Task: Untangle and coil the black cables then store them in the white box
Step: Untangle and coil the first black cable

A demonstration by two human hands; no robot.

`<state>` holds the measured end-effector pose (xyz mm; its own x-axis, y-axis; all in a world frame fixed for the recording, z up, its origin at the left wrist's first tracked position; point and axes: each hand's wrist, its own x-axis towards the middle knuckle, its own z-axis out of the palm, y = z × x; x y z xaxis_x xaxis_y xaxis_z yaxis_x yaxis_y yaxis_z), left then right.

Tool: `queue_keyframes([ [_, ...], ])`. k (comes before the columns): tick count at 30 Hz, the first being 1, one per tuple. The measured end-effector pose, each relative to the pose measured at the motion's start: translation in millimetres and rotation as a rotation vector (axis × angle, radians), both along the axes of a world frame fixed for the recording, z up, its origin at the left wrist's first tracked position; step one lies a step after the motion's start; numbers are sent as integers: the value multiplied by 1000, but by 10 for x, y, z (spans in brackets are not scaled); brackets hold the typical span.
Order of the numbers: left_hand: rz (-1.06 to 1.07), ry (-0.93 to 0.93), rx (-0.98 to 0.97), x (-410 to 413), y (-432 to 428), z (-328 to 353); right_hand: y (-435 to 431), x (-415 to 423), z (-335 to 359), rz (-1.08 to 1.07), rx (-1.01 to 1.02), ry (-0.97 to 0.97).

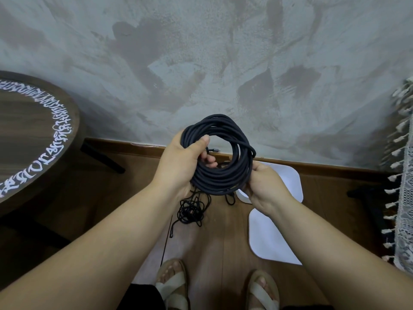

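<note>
From the head view, a person is standing by a grey wall (201,52) and holding a black cable coil (223,179) up in front, above the wooden floor (223,231). The left hand (181,163) is gripping the left side of the coil, with its thumb over the top and its fingers poking through the middle. The right hand (266,184) is holding the bottom right side of the coil, fingers curled under it.

Down on the floor, a thin tangled cable (192,210) is lying in a messy heap near the feet in pale sandals (173,287). The white box (289,180) is sitting on the floor by the wall, partly hidden behind the right hand. A flat white piece (270,238) is lying just beside it. A round brown tabletop (26,135) with white writing is showing on the left.
</note>
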<state>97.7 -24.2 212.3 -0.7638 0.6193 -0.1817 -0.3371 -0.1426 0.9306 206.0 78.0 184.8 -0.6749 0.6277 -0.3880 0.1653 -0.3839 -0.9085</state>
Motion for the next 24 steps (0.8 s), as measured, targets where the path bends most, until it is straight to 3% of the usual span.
queue_keyframes([
  [2,6,26,-23,-13,-12,-15,14,-12,6,-26,-252,114],
  [4,-4,80,-75,-25,-25,-28,21,-5,41,-23,-365,175],
  [8,-22,17,-90,0,-43,18,13,33,132,24,-430,261],
  [11,-19,158,-158,15,-74,19,30,38,169,56,-358,199],
  [14,-35,444,-292,4,-102,0,116,58,145,-141,-102,31],
  [17,-71,578,-357,26,-99,-6,162,138,157,-232,410,-77],
  [20,-62,591,-374,55,-77,-16,25,164,190,26,845,11],
  [24,-64,582,-378,85,-59,-37,-100,85,88,301,1372,-114],
])
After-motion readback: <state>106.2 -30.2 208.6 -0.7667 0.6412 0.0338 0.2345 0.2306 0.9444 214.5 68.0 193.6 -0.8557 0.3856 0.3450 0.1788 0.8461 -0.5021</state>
